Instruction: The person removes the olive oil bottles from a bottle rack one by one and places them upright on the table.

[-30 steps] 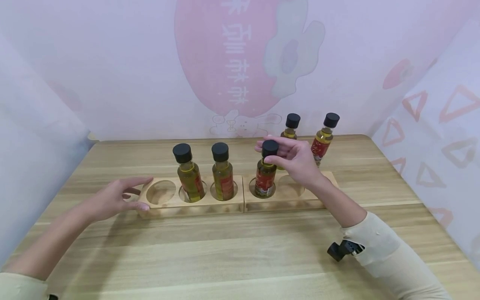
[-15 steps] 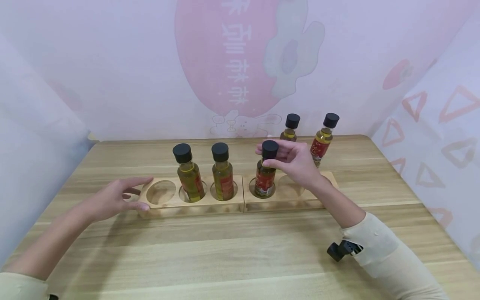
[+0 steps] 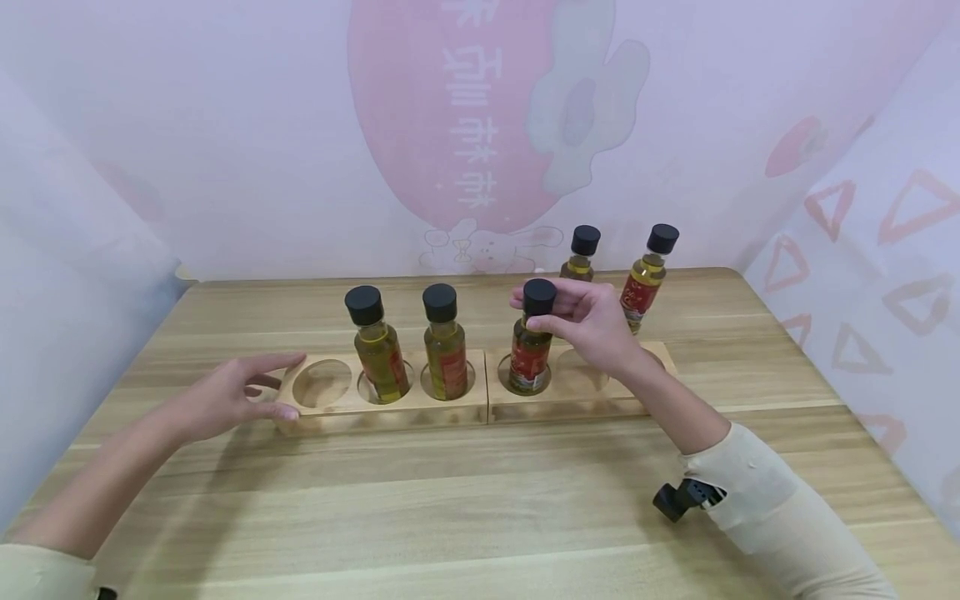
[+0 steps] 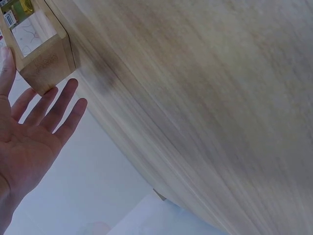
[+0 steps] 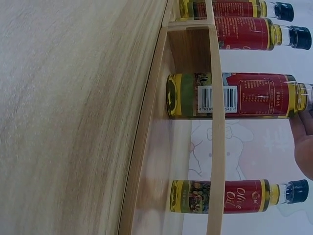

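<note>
In the head view my right hand (image 3: 600, 325) pinches an olive oil bottle (image 3: 529, 360) at its neck, just under the black cap. That bottle stands upright in the leftmost hole of the right wooden rack (image 3: 558, 411); its barcode side faces the right wrist camera. My left hand (image 3: 225, 400) rests at the outer end of the left wooden rack (image 3: 405, 418), thumb on the front side and index finger at the back corner. Its fingers are fairly straight in the left wrist view. Two more olive oil bottles, one (image 3: 384, 362) beside another (image 3: 447, 362), fill the left rack's other holes.
Behind the right rack stand two olive oil bottles, one (image 3: 577, 265) partly hidden by my right hand and one (image 3: 643, 292) farther right. Both racks sit end to end on a wooden table (image 3: 420, 508). A pale printed wall (image 3: 262, 167) rises behind.
My right thumb has shifted slightly down from the bottle's cap onto its neck. The left hand, the racks and the bottles stay in place.
</note>
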Motion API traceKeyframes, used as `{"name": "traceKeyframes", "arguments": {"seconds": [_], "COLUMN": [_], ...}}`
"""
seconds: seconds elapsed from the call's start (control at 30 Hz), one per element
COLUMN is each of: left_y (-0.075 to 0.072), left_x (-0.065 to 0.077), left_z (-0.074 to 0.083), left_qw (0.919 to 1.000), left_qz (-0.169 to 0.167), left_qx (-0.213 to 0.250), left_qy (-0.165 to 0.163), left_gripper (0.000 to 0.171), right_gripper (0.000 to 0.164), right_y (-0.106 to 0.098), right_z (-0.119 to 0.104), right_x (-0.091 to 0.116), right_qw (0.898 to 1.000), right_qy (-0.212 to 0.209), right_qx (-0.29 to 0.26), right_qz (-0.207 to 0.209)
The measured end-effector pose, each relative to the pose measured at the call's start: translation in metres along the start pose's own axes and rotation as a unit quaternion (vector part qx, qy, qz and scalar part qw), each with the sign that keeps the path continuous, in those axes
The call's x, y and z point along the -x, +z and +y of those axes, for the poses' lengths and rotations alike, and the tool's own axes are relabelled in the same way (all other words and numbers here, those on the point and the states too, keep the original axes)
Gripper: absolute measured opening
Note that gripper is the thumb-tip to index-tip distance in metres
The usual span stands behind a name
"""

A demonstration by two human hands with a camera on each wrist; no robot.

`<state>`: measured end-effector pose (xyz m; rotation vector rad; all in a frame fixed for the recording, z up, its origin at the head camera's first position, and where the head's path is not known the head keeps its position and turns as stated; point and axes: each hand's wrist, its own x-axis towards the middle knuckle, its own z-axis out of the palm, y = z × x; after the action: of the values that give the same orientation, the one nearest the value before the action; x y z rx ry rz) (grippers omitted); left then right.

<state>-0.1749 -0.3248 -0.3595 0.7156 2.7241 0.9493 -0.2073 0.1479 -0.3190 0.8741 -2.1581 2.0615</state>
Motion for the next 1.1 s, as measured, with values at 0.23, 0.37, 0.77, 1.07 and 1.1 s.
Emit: {"name": "traceKeyframes", "arguments": {"seconds": [0.23,0.37,0.77,1.07,1.1], "left_y": [0.0006,0.0016,0.0023,0.0005,0.0003], "left_x": [-0.0003,0.0001,0.0012,0.0007,0.0007], "left_z": [-0.0006,-0.0013,-0.0025,-0.0014,-0.0014], "left_qw": [1.0000,0.9999,0.9999,0.9999,0.9999], "left_qz": [0.000,0.001,0.002,0.004,0.004], "left_qx": [0.001,0.006,0.005,0.006,0.006], "left_qy": [0.005,0.009,0.010,0.008,0.008], "left_gripper": [0.080,0.079,0.079,0.079,0.079], "right_gripper": [0.042,0.041,0.041,0.041,0.041], "right_y": [0.0007,0.0012,0.0030,0.0030,0.0030], "right_z": [0.0013,0.0013,0.0007,-0.0003,-0.0007], "right_x": [-0.0011,-0.0015,-0.0019,-0.0028,-0.0030], "right_qw": [1.000,1.000,1.000,1.000,1.000], "right_qy": [-0.010,-0.011,-0.016,-0.022,-0.022], "right_qx": [-0.005,-0.006,-0.013,-0.005,-0.004], "right_qz": [0.000,-0.003,-0.010,-0.009,-0.009]}}
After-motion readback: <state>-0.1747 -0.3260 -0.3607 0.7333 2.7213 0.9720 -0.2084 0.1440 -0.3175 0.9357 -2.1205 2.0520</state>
